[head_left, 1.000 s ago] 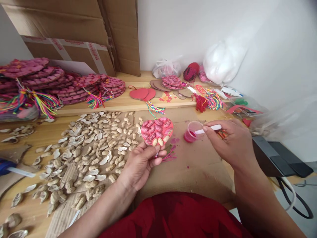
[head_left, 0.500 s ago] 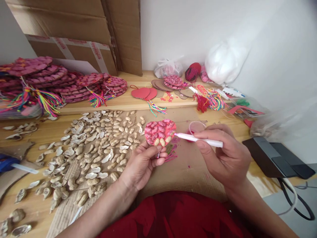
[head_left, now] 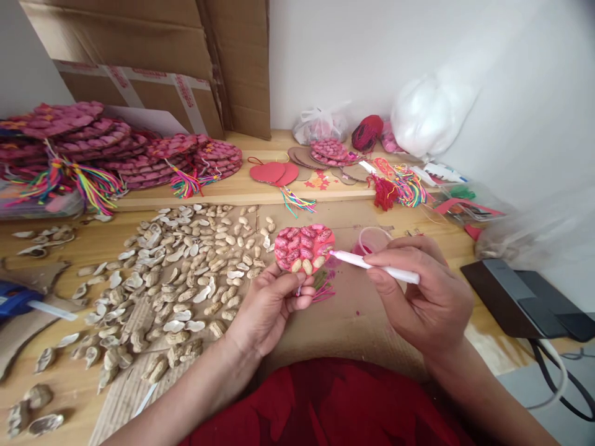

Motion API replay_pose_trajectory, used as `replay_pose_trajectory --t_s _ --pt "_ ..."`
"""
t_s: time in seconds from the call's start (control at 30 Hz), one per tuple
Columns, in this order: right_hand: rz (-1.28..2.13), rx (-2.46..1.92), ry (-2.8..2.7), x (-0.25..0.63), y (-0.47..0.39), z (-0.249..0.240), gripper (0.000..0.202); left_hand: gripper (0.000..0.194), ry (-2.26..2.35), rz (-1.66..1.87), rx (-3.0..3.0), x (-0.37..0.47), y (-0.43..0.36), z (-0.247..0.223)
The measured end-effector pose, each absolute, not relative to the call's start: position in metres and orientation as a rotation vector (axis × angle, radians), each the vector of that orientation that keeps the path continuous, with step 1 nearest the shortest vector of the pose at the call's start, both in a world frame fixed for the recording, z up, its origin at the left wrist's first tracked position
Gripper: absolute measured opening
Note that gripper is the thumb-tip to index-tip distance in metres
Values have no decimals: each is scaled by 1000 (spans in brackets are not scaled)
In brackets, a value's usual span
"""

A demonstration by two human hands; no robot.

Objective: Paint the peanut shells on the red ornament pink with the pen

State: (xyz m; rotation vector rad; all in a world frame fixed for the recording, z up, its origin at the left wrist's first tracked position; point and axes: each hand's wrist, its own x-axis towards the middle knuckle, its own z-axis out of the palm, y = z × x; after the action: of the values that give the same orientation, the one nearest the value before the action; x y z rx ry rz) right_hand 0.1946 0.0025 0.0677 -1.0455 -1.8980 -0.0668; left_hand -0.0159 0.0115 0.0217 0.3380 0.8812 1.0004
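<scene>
My left hand is closed on the lower edge of a red heart-shaped card with rows of peanut shells on it. Most of these shells are coloured pink, while a few along the bottom and right are bare tan. Between thumb and fingers, my right hand grips a slim white marker. Its pinkish tip is at the card's right edge, by a shell; whether it touches cannot be made out. Behind that hand stands a clear plastic cup with pink in it, partly hidden. Pink strands hang below the card.
Loose peanut shells cover the left of the table. Stacked pink shell pieces with tassels line the back ledge, beside red card rounds and yarn. A blue glue gun lies left, a dark phone-like device right.
The whole view has shifted slightly, so things appear a little further right. Both hands keep their holds, and the marker tip stays by the card's right edge.
</scene>
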Motion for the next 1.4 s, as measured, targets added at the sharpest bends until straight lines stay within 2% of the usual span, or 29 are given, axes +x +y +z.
replay_pose_trajectory --t_s 0.8,1.2,1.4 --pt "-137 -1033 -2002 194 4 67 23 29 912 1070 422 -13 11 25" --pt "-98 -1052 -2002 192 4 70 22 33 894 1067 446 -13 10 25" --pt "-117 -1059 -1960 196 5 71 24 26 885 1052 413 -14 11 24"
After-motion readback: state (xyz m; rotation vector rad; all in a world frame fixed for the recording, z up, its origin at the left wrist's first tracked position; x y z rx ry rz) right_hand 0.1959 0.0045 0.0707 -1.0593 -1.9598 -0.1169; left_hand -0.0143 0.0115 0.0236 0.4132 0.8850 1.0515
